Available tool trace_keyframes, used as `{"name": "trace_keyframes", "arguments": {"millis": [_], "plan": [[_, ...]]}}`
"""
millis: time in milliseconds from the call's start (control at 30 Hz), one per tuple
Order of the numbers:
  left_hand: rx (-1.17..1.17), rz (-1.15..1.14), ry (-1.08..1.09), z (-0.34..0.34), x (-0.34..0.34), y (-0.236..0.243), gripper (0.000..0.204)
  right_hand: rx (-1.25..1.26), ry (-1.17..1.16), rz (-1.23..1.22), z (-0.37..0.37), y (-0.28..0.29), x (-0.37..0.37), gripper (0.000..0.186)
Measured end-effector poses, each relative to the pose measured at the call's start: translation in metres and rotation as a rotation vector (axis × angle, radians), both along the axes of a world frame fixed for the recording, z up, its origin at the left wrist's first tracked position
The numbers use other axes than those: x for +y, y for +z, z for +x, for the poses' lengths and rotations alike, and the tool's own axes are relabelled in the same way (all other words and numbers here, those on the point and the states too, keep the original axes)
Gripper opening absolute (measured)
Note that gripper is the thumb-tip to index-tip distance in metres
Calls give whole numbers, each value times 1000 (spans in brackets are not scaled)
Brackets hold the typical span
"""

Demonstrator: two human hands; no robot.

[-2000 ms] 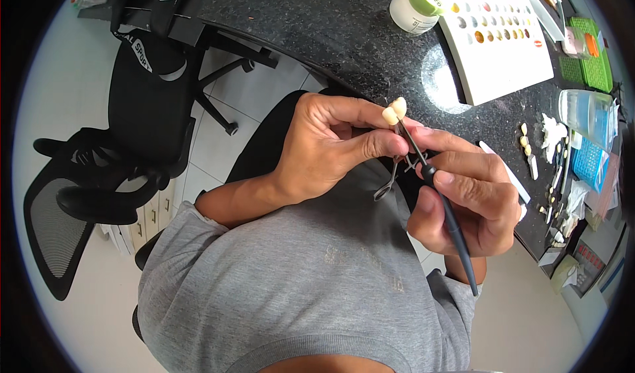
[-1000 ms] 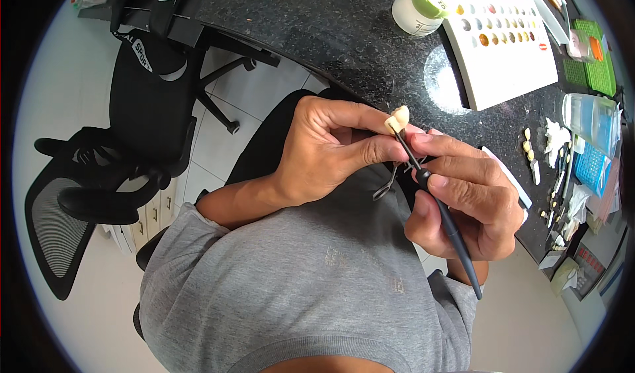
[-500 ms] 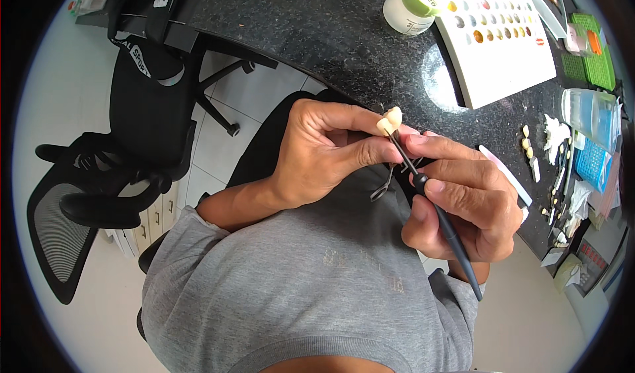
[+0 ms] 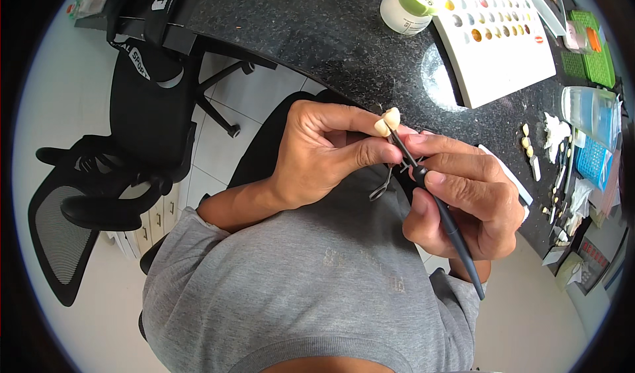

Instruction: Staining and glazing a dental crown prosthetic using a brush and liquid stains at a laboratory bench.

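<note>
My left hand [image 4: 321,151] is closed, thumb and index finger pinching metal forceps whose finger loop [image 4: 379,192] sticks out below the thumb. Just beyond those fingertips sit cream-coloured tooth crowns [image 4: 390,119], joined together; how the forceps hold them is hidden. A slim brush with a dark handle [image 4: 456,235] lies in the closed fingers of my right hand [image 4: 473,198]. Its thin shaft points up and left, and its tip meets the underside of the crowns. The fingertips of both hands are close together in front of my chest.
On the black speckled counter [image 4: 297,36] stand a white jar with a green lid [image 4: 405,9] and a white palette [image 4: 506,69] with coloured wells. Farther right are loose crowns [image 4: 526,141], a blue basket [image 4: 591,165] and a clear container [image 4: 589,115]. A black office chair [image 4: 142,108] stands left.
The crowns have tilted and shifted slightly left, with the brush tip still against them. Both hands keep their grips and have barely moved.
</note>
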State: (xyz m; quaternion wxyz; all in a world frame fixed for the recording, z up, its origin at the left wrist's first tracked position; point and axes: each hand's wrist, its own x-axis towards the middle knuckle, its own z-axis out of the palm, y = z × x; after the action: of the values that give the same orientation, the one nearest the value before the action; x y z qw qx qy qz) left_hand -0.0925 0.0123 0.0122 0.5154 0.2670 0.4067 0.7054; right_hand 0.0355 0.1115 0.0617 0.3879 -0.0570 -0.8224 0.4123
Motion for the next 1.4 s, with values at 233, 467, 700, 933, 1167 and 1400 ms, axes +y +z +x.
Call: {"name": "trace_keyframes", "arguments": {"millis": [233, 467, 700, 933, 1167, 1400], "plan": [[5, 0, 2, 0, 0, 0, 21, 91, -69, -35, -1, -2, -1, 24], [-27, -8, 12, 0, 1, 3, 19, -43, 100, 7, 6, 3, 3, 18], [-31, -26, 11, 1, -1, 6, 19, 6, 105, -1, 5, 0, 1, 17], [85, -79, 18, 2, 1, 6, 22, 211, -15, 28, 2, -5, -4, 14], [-55, 68, 45, 7, -1, -7, 21, -107, -545, 162, 97, 30, -7, 28], [-65, 11, -144, 30, 1, -3, 22, -220, -1025, 59, 132, 31, 24, 16]]}}
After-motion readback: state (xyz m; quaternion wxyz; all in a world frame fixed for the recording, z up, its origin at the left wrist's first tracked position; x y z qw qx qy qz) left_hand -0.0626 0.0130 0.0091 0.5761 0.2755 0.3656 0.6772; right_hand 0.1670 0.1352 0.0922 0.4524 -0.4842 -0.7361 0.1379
